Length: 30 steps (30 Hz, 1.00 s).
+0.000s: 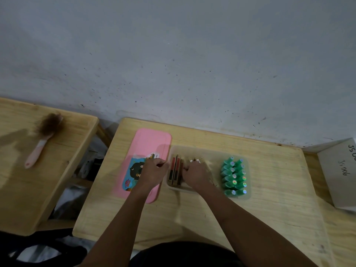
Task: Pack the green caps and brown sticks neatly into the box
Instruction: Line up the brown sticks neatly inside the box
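A clear plastic box (209, 149) sits on the wooden table. Several green caps (234, 177) stand in two neat rows at its right end. Brown sticks with red sides (175, 171) stand on edge at its left end, and more brown sticks (196, 160) lie in the middle. My left hand (154, 172) is at the box's left wall with curled fingers touching the outermost stick. My right hand (194, 175) is inside the box with fingers curled around the middle sticks, which it partly hides.
The pink lid (150, 143) with a picture sticker lies left of the box. A brush with a pink handle (43, 139) rests on a second wooden table at the left. A grey carton (339, 174) stands at the right edge. A wall runs behind.
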Available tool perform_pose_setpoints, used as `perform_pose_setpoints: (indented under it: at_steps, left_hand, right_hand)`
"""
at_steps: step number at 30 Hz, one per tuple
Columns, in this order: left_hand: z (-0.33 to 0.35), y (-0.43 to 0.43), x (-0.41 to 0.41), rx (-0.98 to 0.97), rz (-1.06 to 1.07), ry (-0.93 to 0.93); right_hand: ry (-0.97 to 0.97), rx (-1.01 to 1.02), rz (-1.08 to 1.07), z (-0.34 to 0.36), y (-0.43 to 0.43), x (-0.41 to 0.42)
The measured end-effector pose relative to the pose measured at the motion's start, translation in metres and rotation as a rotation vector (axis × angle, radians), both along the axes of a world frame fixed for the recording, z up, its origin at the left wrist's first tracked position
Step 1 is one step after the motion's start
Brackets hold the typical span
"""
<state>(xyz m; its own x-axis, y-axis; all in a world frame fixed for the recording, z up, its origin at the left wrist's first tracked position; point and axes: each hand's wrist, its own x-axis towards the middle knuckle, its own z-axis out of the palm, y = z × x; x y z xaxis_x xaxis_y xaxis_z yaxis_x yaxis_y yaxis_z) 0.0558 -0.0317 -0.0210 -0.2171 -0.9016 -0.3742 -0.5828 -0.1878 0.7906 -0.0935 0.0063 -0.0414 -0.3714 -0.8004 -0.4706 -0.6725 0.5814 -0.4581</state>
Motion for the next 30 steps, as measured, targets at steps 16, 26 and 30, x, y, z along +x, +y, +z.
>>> perform_pose_setpoints:
  at_steps: [16, 26, 30]
  left_hand:
    - [0.001, -0.001, -0.001, -0.006, -0.005, -0.017]
    - [0.002, -0.001, 0.0, 0.029, -0.002, -0.012]
    - [0.004, 0.0, -0.001, 0.047, 0.019, 0.011]
  right_hand:
    - [0.059, -0.141, -0.088, 0.0, 0.008, -0.017]
    - [0.556, 0.036, 0.319, 0.017, 0.016, -0.017]
    - [0.372, 0.016, 0.163, 0.011, 0.015, -0.018]
